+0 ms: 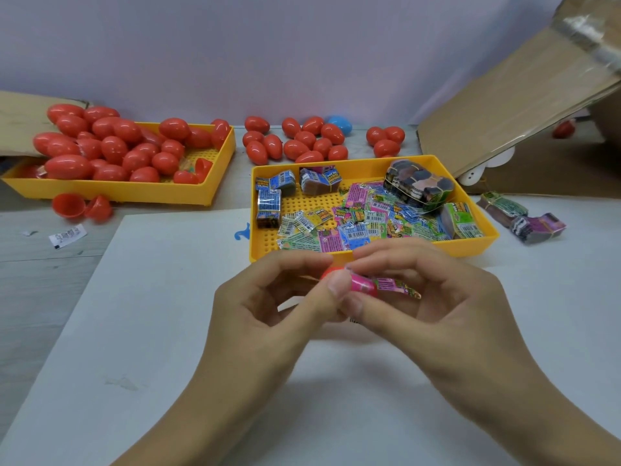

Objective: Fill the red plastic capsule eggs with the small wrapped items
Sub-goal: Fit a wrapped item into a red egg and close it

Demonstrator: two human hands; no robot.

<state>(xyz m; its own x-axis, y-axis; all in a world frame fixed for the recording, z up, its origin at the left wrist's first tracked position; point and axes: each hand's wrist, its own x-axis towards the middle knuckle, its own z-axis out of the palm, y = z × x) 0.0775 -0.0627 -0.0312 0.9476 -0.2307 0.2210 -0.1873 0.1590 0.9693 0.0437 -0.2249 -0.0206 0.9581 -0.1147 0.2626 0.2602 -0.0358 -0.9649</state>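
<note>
- My left hand (pixel 268 297) pinches a red capsule egg half (pixel 331 273) between thumb and fingers, its mouth turned toward the other hand so the item can go in.
- My right hand (pixel 437 294) grasps a small wrapped item (pixel 386 284), pink and green, its near end rolled and pressed at the egg's mouth (most of the egg is hidden behind my fingers, so I cannot tell how far in it sits).
- Both hands hover above the white sheet (pixel 168 331) on the counter, just at the near edge of the item tray (pixel 369 247); I judge that keeps the reach to the next item short.
- The item tray holds loose wrapped items (pixel 353 227) and banded bundles (pixel 268 205); more bundles (pixel 524 216) lie past its right edge.
- The egg tray (pixel 141 193) at the far left corner is heaped with closed red eggs (pixel 111 142); two open halves (pixel 80 206) rest at its near edge.
- More red eggs (pixel 302 142) and one blue egg (pixel 339 124) line the counter's far edge.
- A cardboard flap (pixel 504 112) leans in at the far right.
</note>
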